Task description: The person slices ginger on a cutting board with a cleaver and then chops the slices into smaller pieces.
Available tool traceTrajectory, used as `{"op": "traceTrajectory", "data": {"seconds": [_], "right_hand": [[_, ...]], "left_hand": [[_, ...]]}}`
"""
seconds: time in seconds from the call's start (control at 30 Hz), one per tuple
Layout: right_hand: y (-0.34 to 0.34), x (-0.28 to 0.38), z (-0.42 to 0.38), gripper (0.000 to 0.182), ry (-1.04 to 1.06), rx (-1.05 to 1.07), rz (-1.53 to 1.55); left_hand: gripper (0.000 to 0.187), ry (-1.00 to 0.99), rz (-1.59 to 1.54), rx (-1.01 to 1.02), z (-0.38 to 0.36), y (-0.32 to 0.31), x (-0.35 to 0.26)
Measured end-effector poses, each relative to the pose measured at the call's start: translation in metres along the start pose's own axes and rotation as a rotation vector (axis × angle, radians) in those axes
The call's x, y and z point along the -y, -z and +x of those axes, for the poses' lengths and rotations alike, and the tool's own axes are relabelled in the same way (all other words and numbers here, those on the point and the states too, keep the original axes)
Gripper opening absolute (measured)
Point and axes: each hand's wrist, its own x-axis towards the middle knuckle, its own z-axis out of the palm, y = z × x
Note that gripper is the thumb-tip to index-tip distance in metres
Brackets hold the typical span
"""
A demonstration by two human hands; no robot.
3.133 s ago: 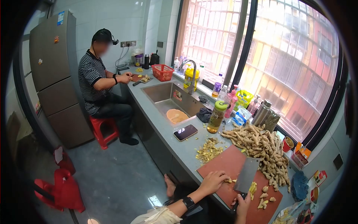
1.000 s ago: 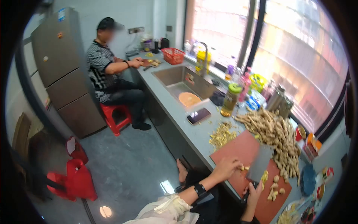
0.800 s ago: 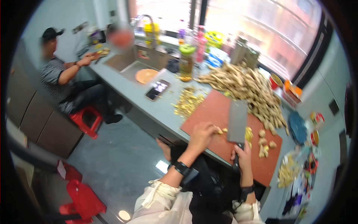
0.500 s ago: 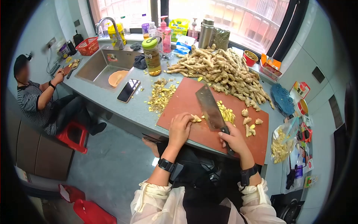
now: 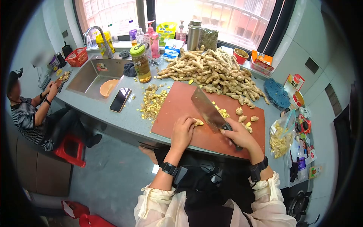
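Note:
My left hand [image 5: 183, 132] rests on the reddish-brown cutting board [image 5: 172, 106], its fingers closed on a small piece of ginger [image 5: 198, 122]. To its right, my right hand [image 5: 241, 135] grips the black handle of a cleaver [image 5: 207, 107]. The blade slants up and to the left, just right of the held piece, over the board. Behind the blade lie yellow ginger slices [image 5: 223, 112], partly hidden by it. Several ginger chunks [image 5: 242, 118] sit on the board's right side. A big heap of whole ginger [image 5: 211, 70] covers the counter behind the board.
Ginger trimmings [image 5: 153, 100] and a phone [image 5: 120, 100] lie left of the board. Beyond them are a green-lidded jar [image 5: 141, 66] and a sink [image 5: 85, 75]. A bag of ginger pieces [image 5: 279, 138] is at right. Another person [image 5: 34, 117] sits at far left.
The whole view has shifted slightly. My right hand has moved right relative to the board, and the cleaver slants more to the left. My left hand stays at the ginger piece.

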Motion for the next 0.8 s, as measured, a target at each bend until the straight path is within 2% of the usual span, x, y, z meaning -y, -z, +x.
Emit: {"op": "traceTrajectory", "data": {"seconds": [0.2, 0.43, 0.5, 0.6, 0.7, 0.8], "right_hand": [[-0.001, 0.009, 0.0, 0.033, 0.048, 0.069, -0.264], [-0.002, 0.026, -0.004, 0.035, 0.03, 0.091, -0.312], [-0.003, 0.026, -0.004, 0.039, 0.145, 0.074, -0.5], [-0.002, 0.022, 0.0, 0.038, 0.211, 0.085, -0.657], [-0.005, 0.037, 0.003, 0.033, 0.089, 0.143, -0.823], [-0.007, 0.038, 0.009, 0.032, 0.094, 0.154, -0.862]], "left_hand": [[0.011, -0.009, 0.02, 0.017, 0.001, 0.003, -0.001], [0.01, -0.017, 0.002, 0.008, 0.001, 0.0, 0.001], [0.011, -0.023, 0.02, 0.019, 0.0, 0.002, -0.001], [0.011, -0.023, 0.023, 0.024, -0.001, 0.0, 0.0], [0.011, -0.02, 0.027, 0.021, 0.0, 0.0, 0.001], [0.012, -0.02, 0.026, 0.022, 0.002, 0.0, 0.0]]}}
